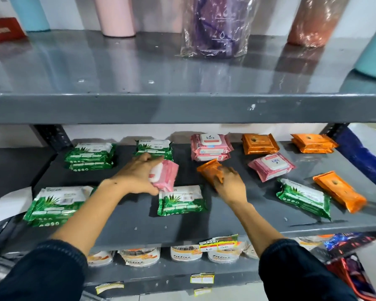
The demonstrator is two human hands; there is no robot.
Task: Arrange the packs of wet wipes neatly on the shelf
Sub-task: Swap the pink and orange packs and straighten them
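Wet wipe packs lie spread over the grey middle shelf (139,222). My left hand (137,177) grips a pink pack (166,177), held on edge above the shelf. My right hand (228,183) holds an orange pack (210,170), tilted just right of it. Green packs lie at the back left (89,154), back centre (154,148), front left (54,205), front centre (181,202) and right (304,197). Stacked pink packs (211,146) sit at the back, a loose pink one (270,166) beside them. Orange stacks (259,144) (313,143) stand at the back right; another orange pack (340,191) lies askew.
The upper shelf (182,109) overhangs, carrying tall tumblers (115,16) and a purple one wrapped in plastic (217,27). Tubs (139,256) and price tags (219,244) fill the shelf below. A white paper (13,203) lies at the left, and a blue bag (360,155) hangs at the right.
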